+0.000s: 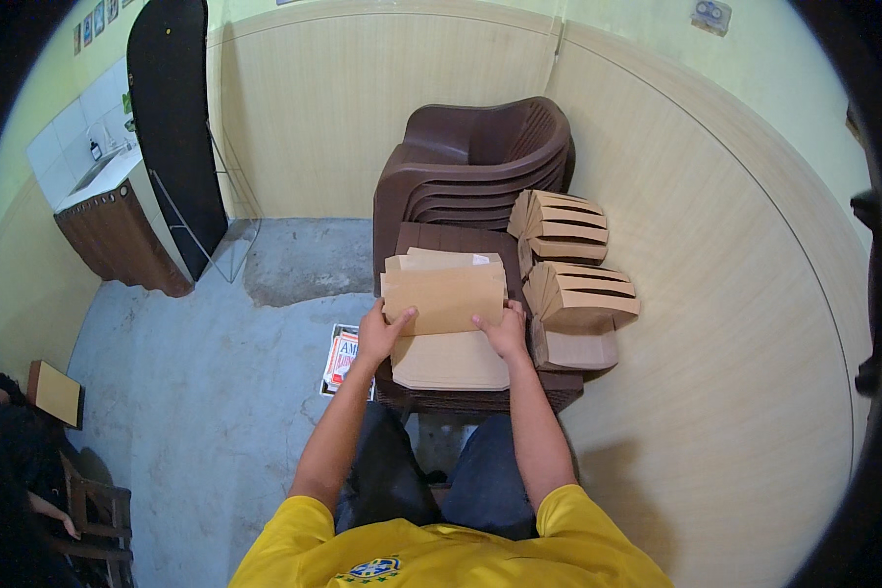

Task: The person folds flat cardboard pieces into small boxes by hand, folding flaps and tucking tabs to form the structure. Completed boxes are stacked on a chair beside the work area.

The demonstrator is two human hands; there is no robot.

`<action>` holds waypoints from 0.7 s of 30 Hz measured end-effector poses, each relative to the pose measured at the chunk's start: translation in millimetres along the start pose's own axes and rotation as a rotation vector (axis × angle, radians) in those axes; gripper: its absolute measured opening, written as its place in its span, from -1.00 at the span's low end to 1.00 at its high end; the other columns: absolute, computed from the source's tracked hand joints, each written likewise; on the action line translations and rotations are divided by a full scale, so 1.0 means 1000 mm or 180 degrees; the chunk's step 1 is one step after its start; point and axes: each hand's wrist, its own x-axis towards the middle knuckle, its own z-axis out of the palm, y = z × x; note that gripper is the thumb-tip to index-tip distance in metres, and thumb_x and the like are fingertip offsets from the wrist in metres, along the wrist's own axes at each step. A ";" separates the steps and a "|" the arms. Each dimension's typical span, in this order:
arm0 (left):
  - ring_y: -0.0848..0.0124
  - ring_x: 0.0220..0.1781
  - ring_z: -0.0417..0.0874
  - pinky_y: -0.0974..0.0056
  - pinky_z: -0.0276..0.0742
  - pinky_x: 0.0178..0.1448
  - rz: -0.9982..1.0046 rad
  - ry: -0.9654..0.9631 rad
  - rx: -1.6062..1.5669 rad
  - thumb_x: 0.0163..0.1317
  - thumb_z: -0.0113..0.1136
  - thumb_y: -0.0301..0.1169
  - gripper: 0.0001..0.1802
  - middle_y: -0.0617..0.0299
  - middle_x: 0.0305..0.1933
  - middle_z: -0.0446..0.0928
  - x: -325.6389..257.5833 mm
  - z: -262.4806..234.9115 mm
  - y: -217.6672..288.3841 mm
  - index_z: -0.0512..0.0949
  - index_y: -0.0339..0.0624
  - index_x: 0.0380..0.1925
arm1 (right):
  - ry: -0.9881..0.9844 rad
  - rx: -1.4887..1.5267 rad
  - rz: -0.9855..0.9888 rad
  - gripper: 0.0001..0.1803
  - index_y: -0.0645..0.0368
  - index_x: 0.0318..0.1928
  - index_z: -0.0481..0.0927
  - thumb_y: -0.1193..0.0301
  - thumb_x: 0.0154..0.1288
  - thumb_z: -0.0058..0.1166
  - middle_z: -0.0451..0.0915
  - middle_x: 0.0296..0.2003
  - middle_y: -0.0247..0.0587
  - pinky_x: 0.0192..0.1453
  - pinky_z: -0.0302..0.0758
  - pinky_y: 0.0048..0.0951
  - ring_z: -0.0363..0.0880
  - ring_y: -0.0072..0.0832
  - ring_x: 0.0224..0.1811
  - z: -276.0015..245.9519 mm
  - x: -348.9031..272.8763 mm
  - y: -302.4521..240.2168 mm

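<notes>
My left hand (382,330) grips the left edge of a brown folded cardboard piece (445,302), thumb on top and fingers behind. At the opposite edge, my right hand (502,330) holds the same piece in a similar way. It is raised at a tilt over a flat brown cardboard section (451,363) with angled corners; whether the two are joined I cannot tell. Under them is a brown plastic surface (441,237) in front of stacked armchairs. Fanned, folded cardboard pieces stand to the right in two bundles, a far one (563,223) and a near one (583,294).
Stacked brown plastic armchairs (480,157) stand against the wall. A container with printed items (343,361) sits beside my left forearm. Far left are a tall black board (171,127) and a curtained sink (127,235). At the left edge, a person's hand (57,516) shows near a wooden chair (108,529).
</notes>
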 end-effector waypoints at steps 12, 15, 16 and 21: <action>-0.19 0.56 0.44 -0.34 0.41 0.48 0.0441 0.0293 0.2528 0.07 0.64 0.04 0.01 -0.13 0.67 0.23 -0.037 -0.004 0.054 0.43 0.35 0.57 | 0.0662 -0.0780 0.0480 0.01 0.29 0.34 0.50 -0.08 0.05 0.66 0.43 0.25 0.18 0.43 0.45 0.02 0.38 0.11 0.36 0.015 0.003 -0.041; -0.11 0.77 0.11 -0.32 -0.01 0.76 0.1553 -0.0968 0.2955 0.04 0.58 0.20 0.06 0.05 0.71 0.26 -0.022 -0.003 0.047 0.40 0.42 0.60 | 0.0547 -0.0986 0.0744 0.03 0.26 0.32 0.53 -0.18 0.02 0.63 0.43 0.25 0.15 0.39 0.50 0.00 0.41 0.08 0.35 0.011 0.008 -0.058; -0.09 0.79 0.07 -0.30 -0.06 0.78 0.1743 -0.1280 0.2703 0.11 0.51 0.23 0.05 0.09 0.75 0.21 -0.016 0.001 0.042 0.36 0.36 0.62 | 0.0472 -0.1057 0.0886 0.04 0.25 0.31 0.53 -0.20 0.01 0.62 0.43 0.25 0.15 0.38 0.51 0.00 0.41 0.07 0.35 0.010 0.010 -0.063; 0.05 0.83 0.03 -0.15 -0.15 0.83 0.1516 -0.1480 0.2067 0.48 0.09 0.24 -0.07 0.18 0.81 0.09 -0.004 0.039 0.018 0.23 0.00 0.69 | 0.0467 -0.1003 0.1017 -0.04 0.18 0.20 0.57 -0.25 -0.01 0.60 0.42 0.26 0.13 0.39 0.47 0.03 0.40 0.07 0.38 0.015 0.017 -0.068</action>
